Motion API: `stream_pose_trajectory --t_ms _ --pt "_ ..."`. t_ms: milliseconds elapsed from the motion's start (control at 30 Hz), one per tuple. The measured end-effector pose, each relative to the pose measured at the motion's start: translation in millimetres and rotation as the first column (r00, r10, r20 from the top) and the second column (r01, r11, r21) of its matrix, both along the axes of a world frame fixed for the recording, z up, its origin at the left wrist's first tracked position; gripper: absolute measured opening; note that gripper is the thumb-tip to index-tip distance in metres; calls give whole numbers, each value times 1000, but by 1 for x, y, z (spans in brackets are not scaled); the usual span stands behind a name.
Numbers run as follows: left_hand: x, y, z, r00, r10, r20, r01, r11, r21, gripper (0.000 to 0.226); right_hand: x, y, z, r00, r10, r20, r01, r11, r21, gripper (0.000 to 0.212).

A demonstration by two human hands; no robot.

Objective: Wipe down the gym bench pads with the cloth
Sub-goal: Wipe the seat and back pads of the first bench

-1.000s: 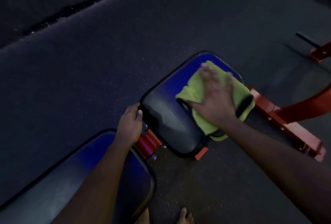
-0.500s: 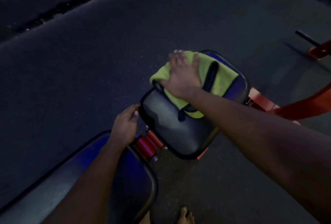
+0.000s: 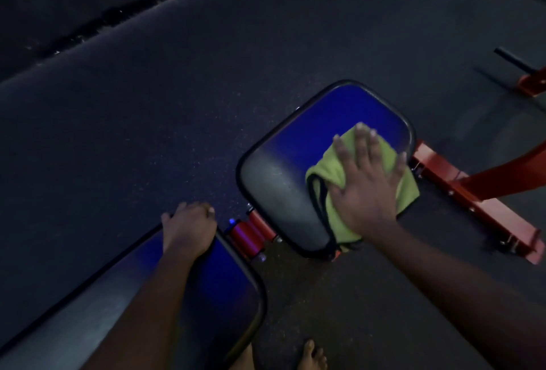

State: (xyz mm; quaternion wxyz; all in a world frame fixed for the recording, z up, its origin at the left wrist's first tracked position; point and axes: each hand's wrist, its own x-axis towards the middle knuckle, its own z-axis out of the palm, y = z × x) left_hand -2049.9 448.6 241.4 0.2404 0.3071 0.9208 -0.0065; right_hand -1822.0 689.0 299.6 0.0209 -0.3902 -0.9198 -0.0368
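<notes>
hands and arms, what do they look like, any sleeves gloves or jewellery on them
The left hand and the right hand are both bare, with no gloves. No rings, watch or bands show in this dim light. The left forearm and the right forearm are bare too, with no sleeve in view up to the frame's edge. The nails look short.

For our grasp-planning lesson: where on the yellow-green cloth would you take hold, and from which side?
Probably the cloth by its bunched, dark-trimmed left fold, pinched from the left: it stands off the seat pad; the rest lies flat under the right hand. The left hand grips the back pad.
</notes>
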Motion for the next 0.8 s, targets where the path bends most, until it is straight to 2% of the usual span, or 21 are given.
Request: stream_pose_trajectory --t_ms 167,233,267,333,433,533,600,700,767,800 --pt "0 -2 -2 1000 -19 -22 20 999 37 39 -85 47 20 937 -340 -80 333 939 -83 78" --pt "-1 -3 -1 1000 -6 8 6 997 80 36 -125 45 20 935 -351 -51 346 934 -84 79" --pt "-2 -3 -1 1000 2 26 -5 995 104 34 -142 39 19 959 -282 -15 280 958 -66 79" --pt "-2 -5 4 998 8 54 -14 994 105 28 -160 9 7 996 -35 77 38 999 -38 78" --pt "-1 -4 13 996 30 83 -37 995 87 23 -149 -55 -17 929 313 196 -313 949 -30 78" --pt "-1 -2 20 997 30 73 -39 992 119 24 -99 -104 -42 886 421 194 -423 906 -35 84" --pt "-1 -1 20 997 43 65 -53 985 162 24 -62 -117 -52 937 340 82 -341 940 -10 91" --pt "2 4 23 996 70 64 -85 952 293 21 -22 -111 -52 988 109 -110 -107 994 29 97" --pt "6 13 22 994 20 111 -62 920 388 30 -6 -104 -49 964 -120 -238 123 992 -1 101" --pt "9 19 23 991 -9 137 -53 896 442 36 0 -104 -49 911 -258 -321 253 966 -57 105"
